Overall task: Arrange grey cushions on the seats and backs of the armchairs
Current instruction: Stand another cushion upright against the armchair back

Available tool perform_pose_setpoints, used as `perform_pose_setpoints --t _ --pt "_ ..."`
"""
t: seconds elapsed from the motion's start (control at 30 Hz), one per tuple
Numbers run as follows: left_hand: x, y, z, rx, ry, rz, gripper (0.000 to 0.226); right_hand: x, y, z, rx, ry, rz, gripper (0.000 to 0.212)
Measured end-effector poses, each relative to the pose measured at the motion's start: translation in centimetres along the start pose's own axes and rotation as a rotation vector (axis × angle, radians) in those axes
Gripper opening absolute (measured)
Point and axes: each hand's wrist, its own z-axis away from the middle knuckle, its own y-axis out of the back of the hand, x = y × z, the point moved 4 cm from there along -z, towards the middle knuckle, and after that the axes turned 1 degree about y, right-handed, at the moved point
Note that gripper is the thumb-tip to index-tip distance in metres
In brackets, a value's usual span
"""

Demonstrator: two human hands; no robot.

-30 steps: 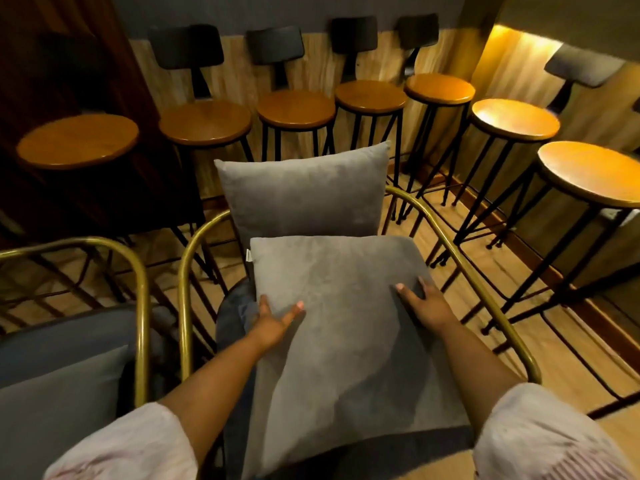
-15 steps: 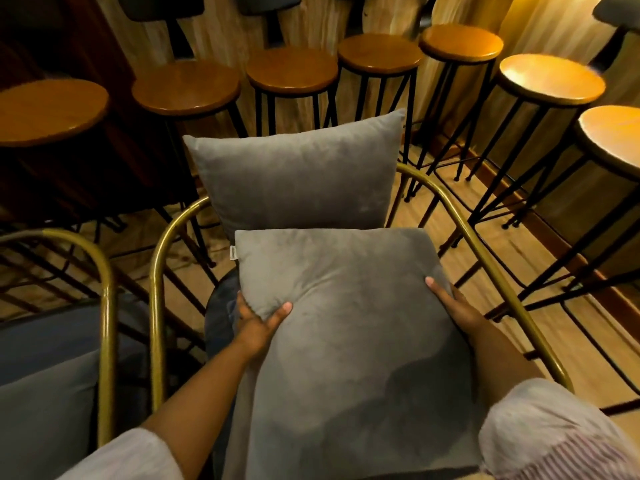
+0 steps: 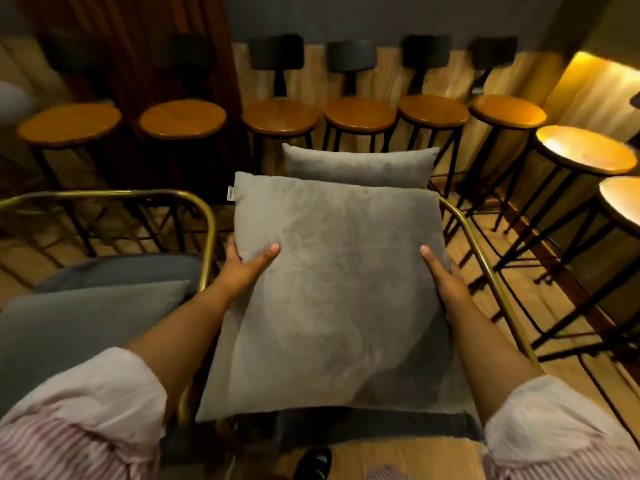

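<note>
Your left hand (image 3: 242, 268) and right hand (image 3: 443, 278) each clamp a side edge of the grey cushion (image 3: 332, 289), which spans between both grips.

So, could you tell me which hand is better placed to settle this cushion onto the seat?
Neither alone: left hand and right hand each grip one side edge of the front cushion, so both should lower it together.

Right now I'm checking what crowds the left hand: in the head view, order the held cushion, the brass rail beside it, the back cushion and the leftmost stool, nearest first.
From the left hand:
1. Held cushion, in its grip, centre.
2. Brass rail of the neighbouring armchair, just left.
3. Back cushion, behind, upright.
4. Leftmost stool, far left by the wall.
</note>
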Motion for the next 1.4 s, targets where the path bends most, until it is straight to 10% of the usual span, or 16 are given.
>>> perform_pose_setpoints --t 0.3,0.8,1.0,1.4 --pt "1.8 16.5 8.1 0.273 -0.008 0.022 0.096 -5.4 -12.6 7.4 -0.299 0.123 0.019 0.103" --pt "-4.4 48.1 -1.1 0.290 -0.016 0.084 0.129 -6.4 -44.4 14.2 -0.433 0.180 -0.043 0.064" --pt "-1.9 54.3 -7.2 0.267 0.032 0.151 0.093 -6.3 -54.2 13.5 -0.455 0.127 0.021 0.124" --pt "-3.5 59.1 -24.2 0.240 0.160 0.241 0.107 -6.4 -66.3 4.5 -0.379 0.125 0.076 0.136"
